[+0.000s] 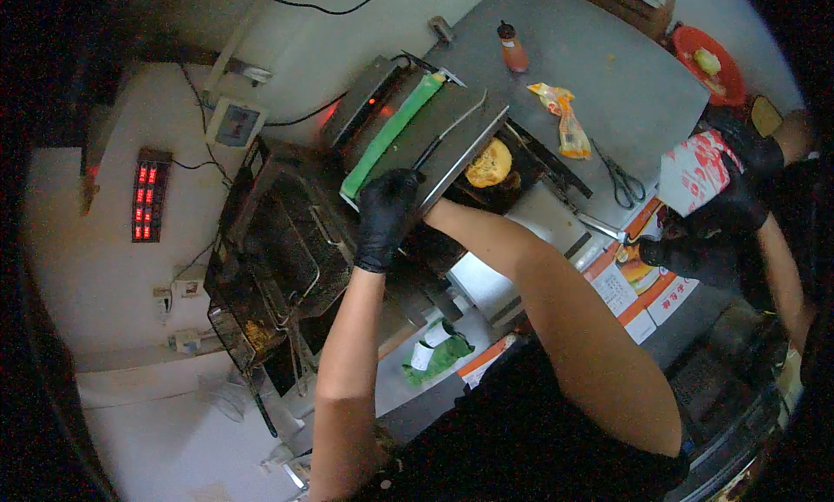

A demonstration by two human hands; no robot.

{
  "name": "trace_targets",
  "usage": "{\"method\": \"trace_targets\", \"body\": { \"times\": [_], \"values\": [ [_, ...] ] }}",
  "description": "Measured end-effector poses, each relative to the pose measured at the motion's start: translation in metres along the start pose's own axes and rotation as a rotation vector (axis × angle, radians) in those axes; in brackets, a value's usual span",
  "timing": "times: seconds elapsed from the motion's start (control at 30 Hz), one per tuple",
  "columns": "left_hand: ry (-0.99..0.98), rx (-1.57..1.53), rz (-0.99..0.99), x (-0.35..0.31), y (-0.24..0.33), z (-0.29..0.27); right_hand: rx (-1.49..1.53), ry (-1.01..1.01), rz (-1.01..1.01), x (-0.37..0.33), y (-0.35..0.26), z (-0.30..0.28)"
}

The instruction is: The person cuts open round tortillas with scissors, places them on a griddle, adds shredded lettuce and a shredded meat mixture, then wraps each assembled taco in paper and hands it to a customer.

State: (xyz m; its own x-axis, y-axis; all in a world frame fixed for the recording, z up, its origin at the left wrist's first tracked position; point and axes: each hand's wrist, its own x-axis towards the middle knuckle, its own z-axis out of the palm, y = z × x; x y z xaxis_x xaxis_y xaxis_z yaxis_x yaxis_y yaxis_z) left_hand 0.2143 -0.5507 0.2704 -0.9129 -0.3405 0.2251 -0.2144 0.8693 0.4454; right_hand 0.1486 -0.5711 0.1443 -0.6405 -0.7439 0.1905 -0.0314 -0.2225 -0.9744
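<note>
My left hand, in a black glove, is closed around a thin tool with a dark handle and a slim pale end. It lies over the raised lid of a hot press, beside the lid's green-wrapped bar. My right forearm reaches under the lid's metal edge. The right hand itself is hidden behind the lid and my left hand. On the dark lower plate sits a browned round bun, just beyond my right wrist.
A sauce bottle, yellow packet and scissors lie on the grey table. At right, a co-worker's gloved hands hold a red-and-white paper bag. A red basin stands behind. Fryer baskets are at left.
</note>
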Motion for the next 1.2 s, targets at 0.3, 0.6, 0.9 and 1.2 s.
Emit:
{"method": "trace_targets", "body": {
  "times": [0.3, 0.6, 0.9, 1.2],
  "values": [
    [0.052, 0.047, -0.079, 0.003, 0.002, 0.003, 0.055, -0.008, 0.007, -0.043, 0.012, -0.002],
    [0.022, -0.023, -0.263, 0.007, 0.002, 0.011, 0.392, 0.048, 0.157, -0.095, -0.009, -0.001],
    [-0.104, 0.314, -0.029, -0.029, -0.008, 0.041, -0.725, -0.447, 0.047, -0.251, -0.027, -0.089],
    [-0.063, 0.051, -0.122, -0.063, -0.035, 0.119, -0.746, -0.887, 0.435, -0.389, -0.035, -0.157]
  ]
}}
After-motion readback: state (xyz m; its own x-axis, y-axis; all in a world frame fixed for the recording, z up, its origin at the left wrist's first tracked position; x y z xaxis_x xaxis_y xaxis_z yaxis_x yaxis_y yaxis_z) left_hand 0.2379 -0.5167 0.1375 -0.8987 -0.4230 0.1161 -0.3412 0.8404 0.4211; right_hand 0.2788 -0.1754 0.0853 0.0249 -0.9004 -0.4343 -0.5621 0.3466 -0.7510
